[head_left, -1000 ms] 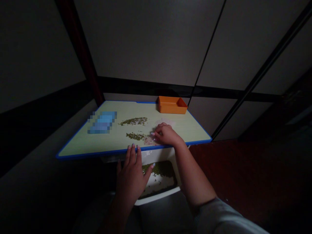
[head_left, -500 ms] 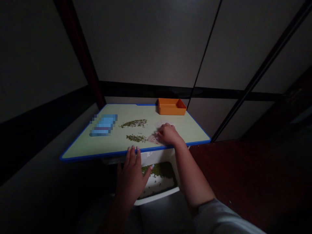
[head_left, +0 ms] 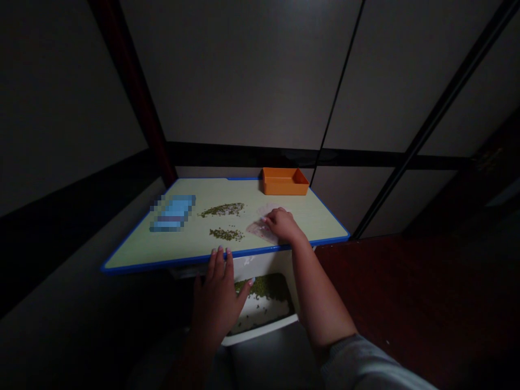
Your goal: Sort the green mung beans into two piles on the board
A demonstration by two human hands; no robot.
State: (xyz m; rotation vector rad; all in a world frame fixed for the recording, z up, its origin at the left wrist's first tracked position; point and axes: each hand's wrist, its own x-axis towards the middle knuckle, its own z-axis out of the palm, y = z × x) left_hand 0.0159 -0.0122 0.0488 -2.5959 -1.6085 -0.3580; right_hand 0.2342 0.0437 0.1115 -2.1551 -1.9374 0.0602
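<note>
My right hand (head_left: 281,225) is over the right part of the table, its fingers curled and closed on a clear plastic bag (head_left: 258,229) with faint reddish marks. The bag lies flat and partly under the hand; whether anything else is inside the fingers is hidden. To the left of the bag are two patches of small green beans, a nearer one (head_left: 226,234) and a farther one (head_left: 222,209). My left hand (head_left: 218,306) is open, fingers stretched, with its fingertips at the table's blue front edge. Below it sits a white tub (head_left: 262,329) holding more green beans.
An orange open box (head_left: 285,187) stands at the back right of the pale table (head_left: 312,216). A blurred-out blue object (head_left: 174,212) lies at the left. Cabinet panels (head_left: 244,76) rise behind the table, and a dark red floor (head_left: 382,292) is to the right.
My right hand has shifted slightly right, and the plastic bag's near-left edge has drawn away from the nearer beans. My left hand stays in place; the view has tilted a little.
</note>
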